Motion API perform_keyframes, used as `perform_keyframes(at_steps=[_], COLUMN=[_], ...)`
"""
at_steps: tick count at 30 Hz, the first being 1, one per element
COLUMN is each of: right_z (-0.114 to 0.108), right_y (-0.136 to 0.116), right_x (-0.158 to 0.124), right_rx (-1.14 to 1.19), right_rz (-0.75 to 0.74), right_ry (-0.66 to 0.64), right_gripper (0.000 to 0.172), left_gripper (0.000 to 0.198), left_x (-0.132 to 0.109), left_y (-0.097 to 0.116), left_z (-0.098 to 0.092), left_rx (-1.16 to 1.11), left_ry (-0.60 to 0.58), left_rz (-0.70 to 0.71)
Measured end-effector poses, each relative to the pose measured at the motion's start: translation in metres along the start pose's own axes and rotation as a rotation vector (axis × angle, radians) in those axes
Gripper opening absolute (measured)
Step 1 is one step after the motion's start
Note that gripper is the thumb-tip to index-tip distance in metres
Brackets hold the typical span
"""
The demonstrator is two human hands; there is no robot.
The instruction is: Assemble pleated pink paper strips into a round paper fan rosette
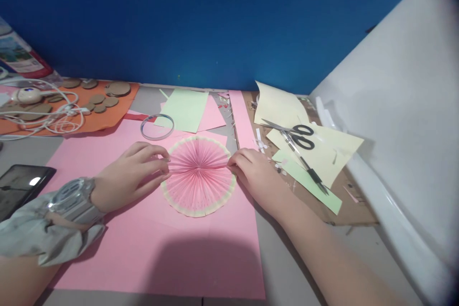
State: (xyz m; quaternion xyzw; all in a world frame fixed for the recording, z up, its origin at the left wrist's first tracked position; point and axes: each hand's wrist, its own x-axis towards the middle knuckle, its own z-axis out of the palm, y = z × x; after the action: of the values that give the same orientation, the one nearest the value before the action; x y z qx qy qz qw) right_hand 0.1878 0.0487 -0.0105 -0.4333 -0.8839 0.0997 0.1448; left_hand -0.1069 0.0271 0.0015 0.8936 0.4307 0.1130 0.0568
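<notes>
A round pleated paper fan (198,189), pink with a pale green rim and small dark specks, lies spread on a large pink sheet (172,263). My left hand (134,174) pinches its left edge along the middle fold. At the opposite edge, my right hand (253,169) has its fingers closed on the same fold line. Creases meet at the fan's centre. A roll of clear tape (157,127), seen as a thin ring, rests just beyond my left hand. On my left wrist are a watch (73,198) and a grey scrunchie (60,239).
Scissors (303,136) and a pen (304,165) lie on cream paper (333,146) at right, over brown cardboard (344,210). At left are a phone (21,186), tangled white cables (66,119) and cardboard discs (117,89) on orange paper (125,100). A blue wall (201,24) stands behind.
</notes>
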Motion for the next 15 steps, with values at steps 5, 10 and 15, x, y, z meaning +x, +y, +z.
perform_keyframes(at_steps=[5,10,15], right_z=[0.0007,0.0011,-0.0039], right_y=[0.0016,0.0047,0.0041], right_x=[-0.0013,-0.0043,-0.008], right_rx=[-0.008,-0.012,-0.055], right_rz=[-0.015,-0.051,-0.113], right_ry=[0.018,0.111,0.178], right_gripper=[0.01,0.01,0.011], left_gripper=[0.012,0.011,0.009], left_x=[-0.0011,-0.0012,-0.0034], left_y=[-0.0009,-0.0024,-0.0034], left_z=[0.0019,0.0023,0.0004], left_rx=[0.018,0.069,0.163], left_ry=[0.011,0.112,0.187], left_rz=[0.025,0.056,0.097])
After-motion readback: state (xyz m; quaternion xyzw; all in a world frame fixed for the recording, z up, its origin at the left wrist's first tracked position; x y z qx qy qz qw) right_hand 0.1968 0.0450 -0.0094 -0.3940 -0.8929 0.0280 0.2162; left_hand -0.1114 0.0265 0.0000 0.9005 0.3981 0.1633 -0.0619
